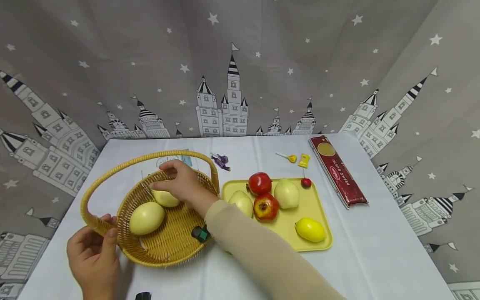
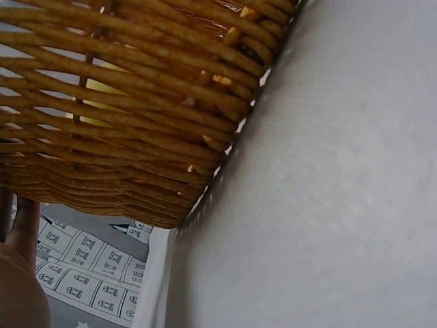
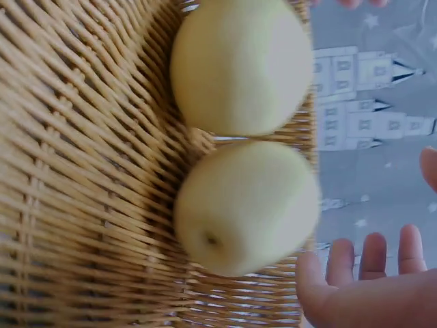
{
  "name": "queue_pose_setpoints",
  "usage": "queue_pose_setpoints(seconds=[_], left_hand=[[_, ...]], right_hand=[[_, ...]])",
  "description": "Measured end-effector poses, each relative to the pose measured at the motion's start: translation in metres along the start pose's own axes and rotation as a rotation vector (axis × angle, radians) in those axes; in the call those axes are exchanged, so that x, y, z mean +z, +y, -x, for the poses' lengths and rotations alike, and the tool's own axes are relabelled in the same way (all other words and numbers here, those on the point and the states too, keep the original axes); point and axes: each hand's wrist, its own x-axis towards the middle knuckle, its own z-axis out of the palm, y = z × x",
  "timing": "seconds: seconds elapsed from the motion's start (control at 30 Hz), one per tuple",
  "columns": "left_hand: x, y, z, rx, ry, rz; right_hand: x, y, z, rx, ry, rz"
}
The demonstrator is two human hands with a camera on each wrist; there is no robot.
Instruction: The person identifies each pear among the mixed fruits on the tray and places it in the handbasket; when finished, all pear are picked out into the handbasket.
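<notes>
A yellow wicker basket (image 1: 172, 246) with a tall arched handle stands on the left of the table. My left hand (image 1: 95, 250) grips the foot of that handle at the basket's left rim, thumb on the near side. Two pale yellow pears lie inside: one nearer pear (image 1: 147, 218) and one farther pear (image 1: 166, 199), partly hidden by my right hand (image 1: 183, 180). That right hand reaches in under the handle arch, thumb and fingers apart with nothing between them. The right wrist view has both pears (image 3: 242, 65) against the wicker wall, the fingers off to their side.
Right of the basket, a yellow tray (image 1: 288, 246) holds two pomegranates (image 1: 266, 207), pale pears (image 1: 286, 193), a lemon (image 1: 310, 229) and a cherry (image 1: 306, 182). Purple-wrapped candies (image 1: 220, 161), a lollipop (image 1: 291, 158), a yellow candy packet (image 1: 304, 160) and a red packet (image 1: 337, 171) lie behind.
</notes>
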Motion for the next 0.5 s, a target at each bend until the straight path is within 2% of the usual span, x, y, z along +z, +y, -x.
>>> queue_pose_setpoints(seconds=[0.13, 0.3, 0.37, 0.5], left_hand=[[0.001, 0.003, 0.001, -0.019, -0.002, -0.174], [0.003, 0.004, 0.002, -0.046, 0.002, -0.291], [0.003, 0.004, 0.003, -0.056, 0.023, -0.249], [0.004, 0.003, 0.004, -0.042, 0.050, -0.160]], right_hand=[[-0.017, -0.013, 0.014, -0.081, -0.101, 0.031], [-0.048, -0.024, 0.045, -0.240, -0.225, 0.134], [-0.061, -0.026, 0.060, -0.297, -0.243, 0.175], [-0.092, -0.025, 0.089, -0.393, -0.241, 0.146]])
